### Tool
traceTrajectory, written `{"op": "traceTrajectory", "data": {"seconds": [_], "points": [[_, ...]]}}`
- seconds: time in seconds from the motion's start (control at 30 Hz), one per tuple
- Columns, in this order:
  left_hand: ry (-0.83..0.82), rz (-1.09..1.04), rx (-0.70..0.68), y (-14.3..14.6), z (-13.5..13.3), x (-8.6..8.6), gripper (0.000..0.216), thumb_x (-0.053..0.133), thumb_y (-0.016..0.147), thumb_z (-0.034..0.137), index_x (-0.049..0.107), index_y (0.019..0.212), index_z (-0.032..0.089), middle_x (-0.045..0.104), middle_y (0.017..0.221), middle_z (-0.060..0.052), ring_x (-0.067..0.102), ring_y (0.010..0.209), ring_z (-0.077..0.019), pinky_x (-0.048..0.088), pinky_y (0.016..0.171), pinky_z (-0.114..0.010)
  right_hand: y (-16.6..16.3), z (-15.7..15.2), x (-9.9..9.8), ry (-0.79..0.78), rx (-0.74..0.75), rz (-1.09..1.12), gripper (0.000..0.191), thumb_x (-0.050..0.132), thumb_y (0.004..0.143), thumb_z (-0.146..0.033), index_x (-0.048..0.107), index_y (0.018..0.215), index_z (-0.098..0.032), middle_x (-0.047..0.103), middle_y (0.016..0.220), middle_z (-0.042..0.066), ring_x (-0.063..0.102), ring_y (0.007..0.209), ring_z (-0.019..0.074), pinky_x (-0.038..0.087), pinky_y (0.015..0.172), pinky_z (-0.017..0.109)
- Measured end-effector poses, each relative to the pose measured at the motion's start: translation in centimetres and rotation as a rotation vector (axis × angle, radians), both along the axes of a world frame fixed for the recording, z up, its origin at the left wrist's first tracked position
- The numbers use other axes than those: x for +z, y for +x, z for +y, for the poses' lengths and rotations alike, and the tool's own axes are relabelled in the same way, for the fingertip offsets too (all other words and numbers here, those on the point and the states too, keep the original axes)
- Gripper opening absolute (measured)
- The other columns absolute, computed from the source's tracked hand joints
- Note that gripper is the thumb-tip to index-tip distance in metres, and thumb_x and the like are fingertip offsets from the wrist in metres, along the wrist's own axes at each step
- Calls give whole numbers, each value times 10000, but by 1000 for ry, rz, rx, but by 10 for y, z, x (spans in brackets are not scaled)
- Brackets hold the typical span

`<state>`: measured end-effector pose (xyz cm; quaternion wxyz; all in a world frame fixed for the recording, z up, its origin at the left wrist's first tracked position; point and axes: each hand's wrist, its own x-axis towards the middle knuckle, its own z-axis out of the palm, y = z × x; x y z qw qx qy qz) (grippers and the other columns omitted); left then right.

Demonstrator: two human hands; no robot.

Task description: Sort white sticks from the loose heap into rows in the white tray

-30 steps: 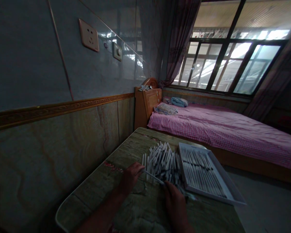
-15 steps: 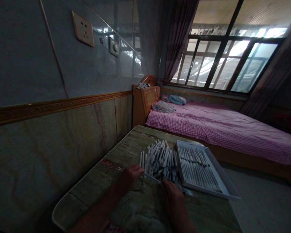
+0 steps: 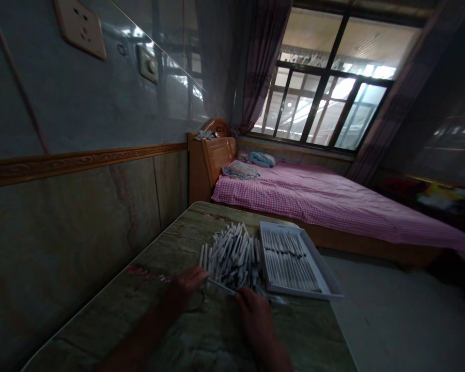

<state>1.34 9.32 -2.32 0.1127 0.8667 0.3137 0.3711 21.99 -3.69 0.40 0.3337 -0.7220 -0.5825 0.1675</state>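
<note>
My left hand (image 3: 191, 282) and my right hand (image 3: 254, 314) hold a slim pen (image 3: 221, 286) between them, one at each end. It lies slanted just above the tabletop, its right end lower in the view. Both hands have their fingers closed on it; the fingertips are dark and partly hidden. Right behind the pen spreads a loose pile of white pens (image 3: 232, 250) with dark parts toward me. To the right, a shallow white tray (image 3: 322, 263) holds many similar pens laid side by side in rows, with a bare strip along its right side.
The table (image 3: 170, 323) has a marbled top and stands along a tiled wall (image 3: 112, 217). Beyond its far edge is a bed (image 3: 294, 196) with a pink checked sheet and a wooden headboard (image 3: 213, 160). Grey floor (image 3: 383, 305) lies to the right.
The whole scene has shifted left in view as my head turned right. Both hands still hold the pen in nearly the same place before the pile.
</note>
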Motion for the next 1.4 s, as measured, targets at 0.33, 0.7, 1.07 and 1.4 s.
{"op": "traceTrajectory", "data": {"seconds": [0.33, 0.7, 1.07, 1.4], "points": [[-188, -317, 283, -12, 21, -14, 514, 519, 845, 281, 438, 1348, 214, 628, 1215, -118, 692, 810, -202, 575, 776, -374, 87, 17, 36, 139, -217, 281, 435, 394, 869, -502, 665, 896, -163, 710, 721, 55, 639, 623, 173, 446, 571, 240], [-260, -227, 256, -1, 18, -8, 383, 469, 826, 247, 591, 1189, 250, 692, 1154, -68, 716, 794, -199, 580, 737, -335, 237, 34, 66, -269, -633, -201, 397, 421, 851, -338, 750, 942, -136, 726, 1028, 181, 686, 960, 297, 476, 730, 317], [-235, -174, 242, -1, 20, -10, 345, 472, 842, 225, 629, 1145, 269, 713, 1104, -55, 707, 929, -220, 565, 815, -342, 246, 72, 47, -388, -706, -468, 335, 442, 884, -241, 758, 951, -151, 704, 1070, 209, 674, 1033, 318, 487, 799, 380], [-317, -98, 248, 2, 15, -2, 377, 485, 830, 156, 637, 1161, 257, 697, 1122, -60, 692, 943, -212, 528, 853, -344, 208, 57, 61, -209, -591, -431, 386, 401, 942, -328, 665, 1211, -248, 680, 1194, 110, 665, 1030, 242, 475, 788, 308]]}}
